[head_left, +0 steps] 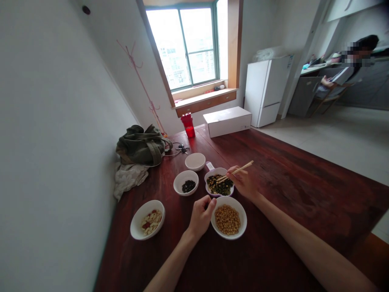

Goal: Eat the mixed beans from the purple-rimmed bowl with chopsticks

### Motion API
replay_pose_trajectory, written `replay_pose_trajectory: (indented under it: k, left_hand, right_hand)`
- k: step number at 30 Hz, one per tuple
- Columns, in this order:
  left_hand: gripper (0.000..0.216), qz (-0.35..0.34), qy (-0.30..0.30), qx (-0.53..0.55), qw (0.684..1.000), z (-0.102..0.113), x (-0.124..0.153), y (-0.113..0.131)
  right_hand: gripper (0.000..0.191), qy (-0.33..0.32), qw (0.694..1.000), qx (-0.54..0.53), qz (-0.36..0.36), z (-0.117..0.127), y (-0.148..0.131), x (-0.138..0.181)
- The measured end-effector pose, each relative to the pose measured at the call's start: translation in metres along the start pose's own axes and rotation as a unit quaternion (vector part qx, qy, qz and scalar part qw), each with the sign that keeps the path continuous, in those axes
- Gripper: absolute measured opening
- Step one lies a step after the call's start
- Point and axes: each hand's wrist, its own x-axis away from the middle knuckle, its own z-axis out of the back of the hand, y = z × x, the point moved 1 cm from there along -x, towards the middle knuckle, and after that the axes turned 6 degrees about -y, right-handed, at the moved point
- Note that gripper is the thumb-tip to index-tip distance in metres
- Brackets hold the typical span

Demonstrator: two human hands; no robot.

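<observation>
My right hand (241, 181) is closed around a pair of wooden chopsticks (244, 166). Their tips reach into a purple-edged, scalloped bowl (207, 190) that holds a mix of dark and yellow bits. My left hand (200, 215) is closed at the left rim of a white bowl (243, 227) of soybeans (227, 219), thumb at the edge; its fingertips are partly hidden. Behind it stands a white bowl (178, 186) with some black beans (189, 186). A further white bowl (195, 161) shows no contents. At the left, another white bowl (135, 225) holds peanuts (152, 222) with a few red pieces.
A green bag (139, 146) and a pale cloth (129, 178) lie along the left wall. Keys (182, 149), a red cup (188, 125) and a white box (227, 121) are at the table's far end. Beyond stand a fridge (264, 89) and a seated person (340, 77).
</observation>
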Motion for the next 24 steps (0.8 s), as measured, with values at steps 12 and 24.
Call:
replay_pose_trajectory:
  k: [12, 24]
  left_hand:
    - [0.050, 0.001, -0.002, 0.002, 1.000, -0.001, 0.000, -0.002]
    - [0.053, 0.011, 0.001, -0.003, 1.000, 0.000, 0.000, 0.000]
  right_hand:
    - [0.027, -0.008, 1.000, 0.009, -0.024, 0.003, 0.003, 0.001]
    - [0.029, 0.026, 0.999, 0.045, -0.007, 0.004, 0.005, 0.000]
